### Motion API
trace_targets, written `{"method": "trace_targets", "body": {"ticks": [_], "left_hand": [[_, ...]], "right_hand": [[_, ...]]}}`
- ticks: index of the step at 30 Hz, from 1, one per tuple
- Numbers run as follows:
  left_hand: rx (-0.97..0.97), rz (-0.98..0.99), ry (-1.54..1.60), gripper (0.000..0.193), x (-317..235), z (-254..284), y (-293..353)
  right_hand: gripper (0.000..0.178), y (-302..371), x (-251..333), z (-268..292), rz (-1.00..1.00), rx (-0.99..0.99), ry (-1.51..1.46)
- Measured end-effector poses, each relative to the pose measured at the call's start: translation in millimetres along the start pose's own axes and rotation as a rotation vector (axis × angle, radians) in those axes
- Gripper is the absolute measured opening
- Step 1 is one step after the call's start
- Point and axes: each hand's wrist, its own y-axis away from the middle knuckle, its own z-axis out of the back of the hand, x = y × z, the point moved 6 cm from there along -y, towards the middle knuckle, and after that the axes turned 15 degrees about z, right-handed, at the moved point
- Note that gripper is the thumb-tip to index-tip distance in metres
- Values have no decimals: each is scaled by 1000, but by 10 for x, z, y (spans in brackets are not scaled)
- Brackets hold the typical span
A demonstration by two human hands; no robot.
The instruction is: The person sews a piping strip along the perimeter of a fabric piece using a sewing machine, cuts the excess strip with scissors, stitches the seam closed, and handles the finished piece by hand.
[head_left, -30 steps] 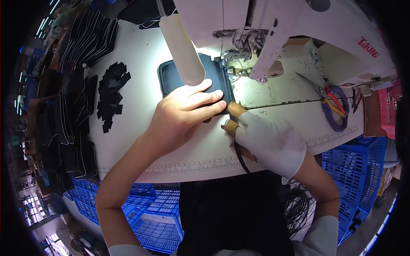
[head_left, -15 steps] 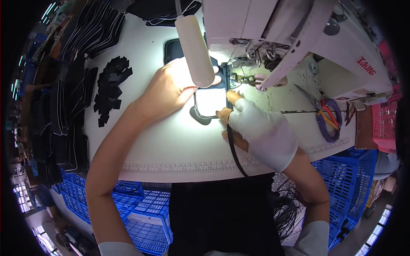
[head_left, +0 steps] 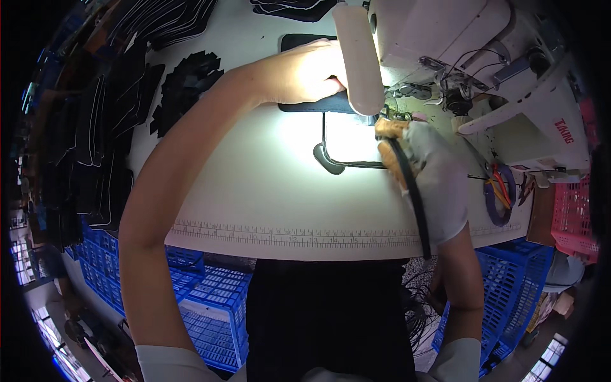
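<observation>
Left hand (head_left: 312, 73): Bare and bent at the wrist, it presses on the dark blue-black flat fabric piece; glare and the lamp hide the fingertips, so I cannot tell how wide the fingers stand.

Right hand (head_left: 439, 172): In a white fabric glove with tan finger covers (head_left: 391, 159), blurred in my view, it has its fingers drawn together on the narrow black flexible strip.

Dark blue-black flat fabric piece (head_left: 299, 107): It lies on the counter beneath the left hand, left of the sewing machine's working parts.

Narrow black flexible strip (head_left: 417, 204): It trails from the right hand's fingers toward the counter's near edge.

Thin black edging (head_left: 328, 159): Rounded at one corner, it borders a brightly lit white area below the fabric piece; I cannot tell whether that area is a panel or bare counter.

Lamp (head_left: 361, 60): Off-white and elongated, it hangs between my camera and the work.

White sewing machine (head_left: 439, 38): It fills the upper right; bold red lettering (head_left: 564, 131), one short word in capitals, marks its body.

White counter (head_left: 254, 191): A printed ruler scale (head_left: 318, 239), ticks and small numerals, follows its near edge.

Scissors (head_left: 502, 186): Red-orange and purple at the handles, they lie right of the gloved hand.

Black fabric pieces (head_left: 95, 146): White-edged, they are stacked at left.
</observation>
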Motion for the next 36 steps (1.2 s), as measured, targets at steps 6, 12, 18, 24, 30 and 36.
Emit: {"method": "trace_targets", "body": {"ticks": [6,12,18,24,30,36], "left_hand": [[99,-6,14,33,-96,15,-40],[107,49,-29,37,-246,33,-20],[23,6,-41,33,-175,24,9],[-95,-50,-87,31,-162,-4,90],[-97,-79,-127,32,-135,-78,145],[-262,-182,-314,31,-266,-219,272]], "right_hand": [[30,-51,-204,126,64,1,220],[31,-37,-234,207,-71,-132,-409],[31,-57,-322,126,-52,-196,-337],[31,-51,-332,55,-45,-214,-310],[31,-59,-344,-1,-38,-223,-299],[31,-20,-326,-3,-57,-243,-282]]}}
